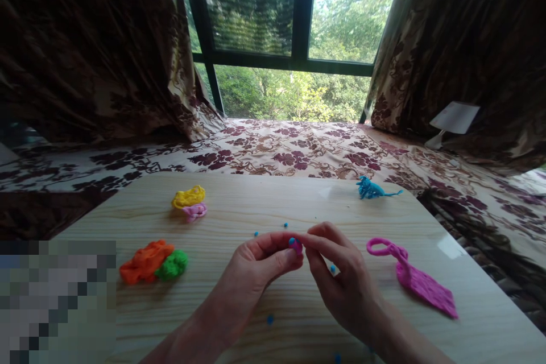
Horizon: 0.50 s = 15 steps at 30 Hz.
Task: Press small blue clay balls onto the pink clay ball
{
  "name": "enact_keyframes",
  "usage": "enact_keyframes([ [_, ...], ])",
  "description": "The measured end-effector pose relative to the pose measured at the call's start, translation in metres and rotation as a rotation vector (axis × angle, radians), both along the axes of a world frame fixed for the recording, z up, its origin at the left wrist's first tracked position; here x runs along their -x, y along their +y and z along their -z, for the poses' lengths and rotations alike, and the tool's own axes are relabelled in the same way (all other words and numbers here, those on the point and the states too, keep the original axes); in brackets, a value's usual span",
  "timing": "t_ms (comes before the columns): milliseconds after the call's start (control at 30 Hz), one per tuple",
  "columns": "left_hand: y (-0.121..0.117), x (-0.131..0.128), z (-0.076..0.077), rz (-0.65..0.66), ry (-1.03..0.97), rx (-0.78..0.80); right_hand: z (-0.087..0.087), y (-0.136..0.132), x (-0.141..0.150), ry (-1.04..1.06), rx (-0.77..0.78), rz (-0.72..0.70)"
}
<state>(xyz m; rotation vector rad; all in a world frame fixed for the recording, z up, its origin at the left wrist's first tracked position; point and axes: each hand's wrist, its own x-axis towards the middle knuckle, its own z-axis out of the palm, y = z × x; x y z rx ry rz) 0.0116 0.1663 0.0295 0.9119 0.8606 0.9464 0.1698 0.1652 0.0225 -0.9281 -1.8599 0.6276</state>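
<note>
Lying left of the grip, orange lump [147, 261] and green lump [172, 265]: touching each other, well apart from the hands, probably set aside so the working fingers do not brush them.
Yellow piece [188, 197] and pale pink piece [195, 212]: touching, left of the grip and beyond it, likely parked there for the same reason.
Left hand [251, 270]: its thumb and index finger pinch the small magenta piece, seemingly to steady it while its upper end stays exposed.
Blue bits [270, 319]: scattered beyond, below and right of the grip, near enough, it seems, to be picked up easily.
Small magenta piece [296, 247]: between the left fingertips, with blue spots [292, 241] showing at its top.
Right hand [352, 273]: its index finger reaches to the pinched piece from the right; whether it presses or pinches anything cannot be told.
Blue stringy piece [373, 188]: right of the grip and beyond it, apparently out of the way.
Large magenta piece [426, 290]: looped at one end, flat at the other, right of the grip.
</note>
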Motion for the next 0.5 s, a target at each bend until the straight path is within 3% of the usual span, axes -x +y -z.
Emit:
enact_keyframes([
  [433,0.002,0.000,0.003,-0.072,0.042,-0.006,-0.002,0.001,-0.005,-0.067,-0.026,-0.038],
  [500,0.002,0.000,0.005,-0.101,0.045,0.003,-0.005,0.005,-0.011,-0.117,-0.065,0.019],
])
